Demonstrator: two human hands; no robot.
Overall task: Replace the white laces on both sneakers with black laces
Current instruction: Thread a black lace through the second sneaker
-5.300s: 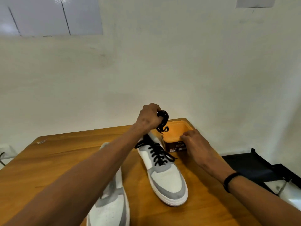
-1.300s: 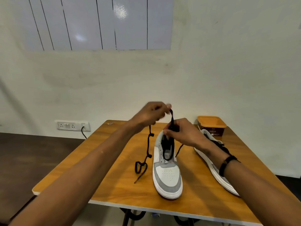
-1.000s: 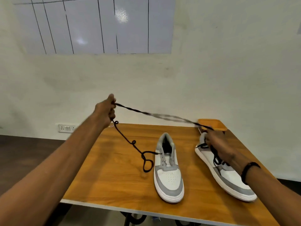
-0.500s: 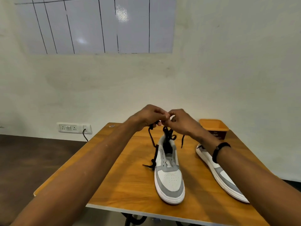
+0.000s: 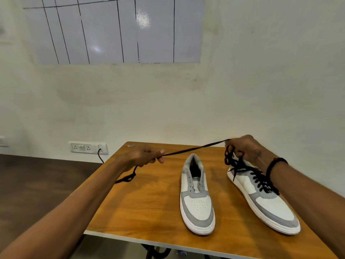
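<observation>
Above the tabletop (image 5: 149,202), left hand (image 5: 141,157) and right hand (image 5: 244,148) each pinch the black lace (image 5: 192,150), stretched taut btwn them, prob. to straighten it before threading. Unlaced sneaker (image 5: 197,195) sits centre; black-laced sneaker (image 5: 261,197) to its right, already done.

Two sneakers are sitting on one bench (image 5: 149,212): one unlaced sneaker (image 5: 197,195) in the middle and one black-laced sneaker (image 5: 261,200) to its right. One loose black lace (image 5: 190,150) is stretching between two hands, the left hand (image 5: 142,157) and the right hand (image 5: 244,148), each pinching it. One black wristband (image 5: 274,164) is showing on the right wrist. One wall socket plate (image 5: 87,147) is showing behind, and one whiteboard (image 5: 115,30) is hanging above.
</observation>
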